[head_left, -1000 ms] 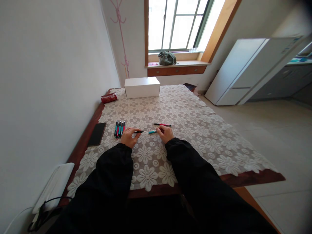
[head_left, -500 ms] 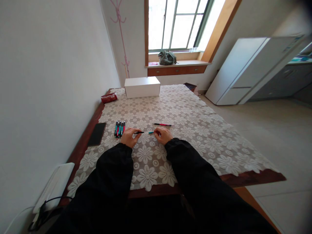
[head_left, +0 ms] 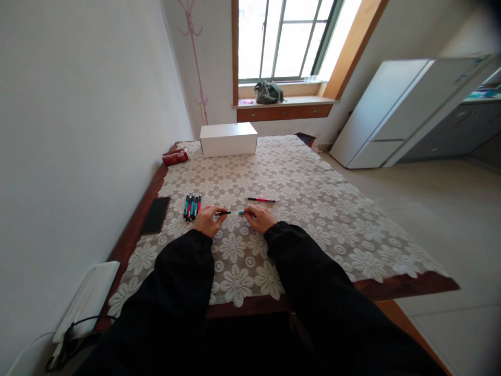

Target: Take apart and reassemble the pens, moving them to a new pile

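Observation:
My left hand (head_left: 209, 221) pinches a black pen part (head_left: 222, 213) between thumb and fingers, low over the tablecloth. A thin whitish refill (head_left: 235, 212) runs from it toward my right. There, my right hand (head_left: 260, 218) is closed on a teal pen barrel (head_left: 240, 212), and only the barrel's end shows past the fingertips. Left of my left hand, several black, teal and red pens (head_left: 191, 207) lie side by side in a row. Just beyond my right hand lies a single red and black pen (head_left: 262, 200).
A flowered lace tablecloth (head_left: 309, 212) covers the dark wooden table. A black flat object (head_left: 155, 215) lies at the left edge. Farther back are a white box (head_left: 228, 140) and a red packet (head_left: 175, 157). A white power strip (head_left: 86, 297) with cables sits at lower left.
My right hand's fingertips have shifted slightly left along the teal barrel, so less of it shows. My left hand stays in place.

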`<action>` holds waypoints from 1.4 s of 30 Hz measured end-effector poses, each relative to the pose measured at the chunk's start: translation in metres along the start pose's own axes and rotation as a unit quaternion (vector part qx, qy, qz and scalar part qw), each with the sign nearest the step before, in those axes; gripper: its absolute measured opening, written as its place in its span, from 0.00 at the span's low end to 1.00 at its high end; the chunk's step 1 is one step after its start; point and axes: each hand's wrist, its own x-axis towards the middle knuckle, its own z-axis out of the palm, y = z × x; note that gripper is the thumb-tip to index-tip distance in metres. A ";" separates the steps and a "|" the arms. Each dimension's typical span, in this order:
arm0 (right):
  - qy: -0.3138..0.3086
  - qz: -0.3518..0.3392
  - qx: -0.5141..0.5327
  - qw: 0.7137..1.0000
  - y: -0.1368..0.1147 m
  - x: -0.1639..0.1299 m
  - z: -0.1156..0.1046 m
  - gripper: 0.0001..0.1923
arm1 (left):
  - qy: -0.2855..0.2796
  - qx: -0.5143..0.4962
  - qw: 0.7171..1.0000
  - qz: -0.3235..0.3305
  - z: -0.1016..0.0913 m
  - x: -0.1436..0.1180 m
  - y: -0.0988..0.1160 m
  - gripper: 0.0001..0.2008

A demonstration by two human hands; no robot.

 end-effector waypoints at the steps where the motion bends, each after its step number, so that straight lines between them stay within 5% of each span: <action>1: -0.001 0.002 -0.001 1.000 0.000 0.000 0.000 0.07 | 0.002 0.002 1.000 -0.003 0.000 0.000 0.000 0.06; 19: 0.007 0.034 -0.021 0.999 0.004 0.001 0.002 0.06 | 0.004 0.006 1.000 -0.007 0.002 -0.001 -0.003 0.06; 26: 0.060 0.089 0.073 0.992 0.007 0.001 0.004 0.08 | 0.000 0.004 1.000 -0.015 0.002 0.000 -0.004 0.06; 42: 0.040 0.052 0.114 0.991 0.002 0.001 0.003 0.09 | 0.010 -0.011 1.000 -0.007 0.001 -0.001 -0.002 0.06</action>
